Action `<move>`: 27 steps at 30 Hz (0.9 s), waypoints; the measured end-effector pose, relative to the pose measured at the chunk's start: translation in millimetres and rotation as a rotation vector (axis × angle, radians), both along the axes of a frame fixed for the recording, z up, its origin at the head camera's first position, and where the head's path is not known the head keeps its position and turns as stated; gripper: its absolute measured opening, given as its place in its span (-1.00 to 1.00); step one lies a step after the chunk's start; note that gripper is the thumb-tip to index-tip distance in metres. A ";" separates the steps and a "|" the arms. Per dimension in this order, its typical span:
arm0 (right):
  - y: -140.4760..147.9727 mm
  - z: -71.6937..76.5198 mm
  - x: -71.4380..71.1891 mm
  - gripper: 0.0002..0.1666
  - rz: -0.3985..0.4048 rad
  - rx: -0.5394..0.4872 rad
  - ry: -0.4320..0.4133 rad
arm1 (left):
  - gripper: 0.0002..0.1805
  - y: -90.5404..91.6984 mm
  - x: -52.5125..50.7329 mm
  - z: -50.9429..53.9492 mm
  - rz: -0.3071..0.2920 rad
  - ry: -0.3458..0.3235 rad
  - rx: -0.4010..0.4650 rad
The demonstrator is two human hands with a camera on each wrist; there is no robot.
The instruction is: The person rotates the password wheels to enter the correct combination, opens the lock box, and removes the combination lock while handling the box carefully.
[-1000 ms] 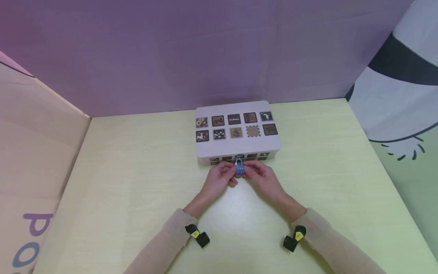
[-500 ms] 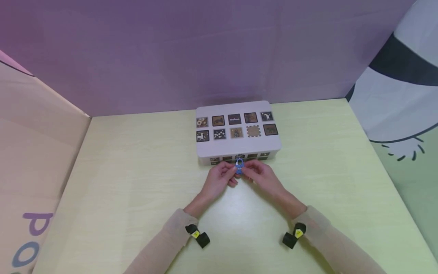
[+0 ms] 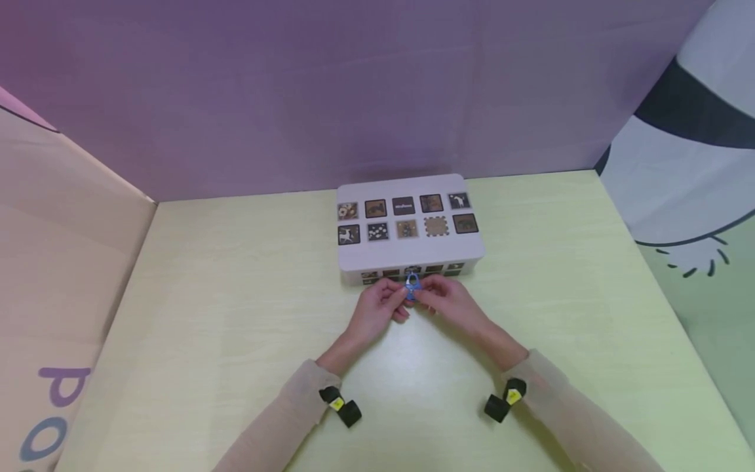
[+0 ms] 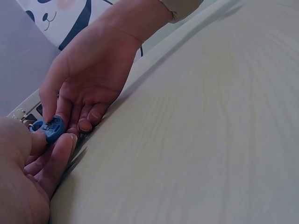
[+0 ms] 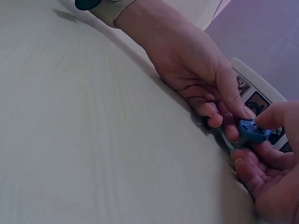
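A small blue combination padlock [image 3: 412, 292] with a metal shackle sits at the front of a white box [image 3: 407, 252] printed with square pictures. Its shackle reaches up to the catch on the box's front. From the left side, my left hand [image 3: 375, 305] pinches the padlock's body between thumb and fingers. My right hand [image 3: 453, 303] holds the other side, its thumb lying over the padlock's face where the number dials are. In the right wrist view the padlock [image 5: 254, 132] shows its dials between both hands. Fingers partly cover the body, and the digits cannot be read.
The box rests on a pale wooden table [image 3: 236, 295], near the purple cloth wall [image 3: 295, 98] at the back. Printed panels stand along the left and right sides. Each sleeved wrist carries a black strap with a small camera.
My right thumb has shifted left across the padlock's face and the right wrist has risen slightly. The left hand and the box stay in place.
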State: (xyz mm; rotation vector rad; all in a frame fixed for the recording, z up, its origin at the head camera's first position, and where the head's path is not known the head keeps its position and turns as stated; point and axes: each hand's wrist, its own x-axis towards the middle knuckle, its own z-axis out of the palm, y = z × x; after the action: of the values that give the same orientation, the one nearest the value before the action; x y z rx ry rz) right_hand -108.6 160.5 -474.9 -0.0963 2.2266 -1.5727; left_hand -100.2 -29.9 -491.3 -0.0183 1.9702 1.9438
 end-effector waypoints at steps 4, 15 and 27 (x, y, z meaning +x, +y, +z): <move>-0.8 0.6 -2.5 -0.57 0.000 0.003 -0.018 | -0.83 0.3 -0.2 -0.5 0.003 -0.002 -0.004; -2.5 1.4 -4.6 -0.57 -0.008 0.009 -0.028 | -0.83 1.0 -1.3 -2.8 0.004 -0.002 0.002; -4.4 0.7 -4.4 -0.61 -0.042 0.025 -0.048 | -0.84 0.8 -0.5 -0.4 0.007 0.010 -0.007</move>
State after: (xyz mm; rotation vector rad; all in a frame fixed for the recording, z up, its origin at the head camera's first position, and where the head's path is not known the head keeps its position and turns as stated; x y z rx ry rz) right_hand -113.1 156.1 -474.2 -0.0040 2.2241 -1.5515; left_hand -100.7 -29.2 -491.7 -0.0173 1.9867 1.9451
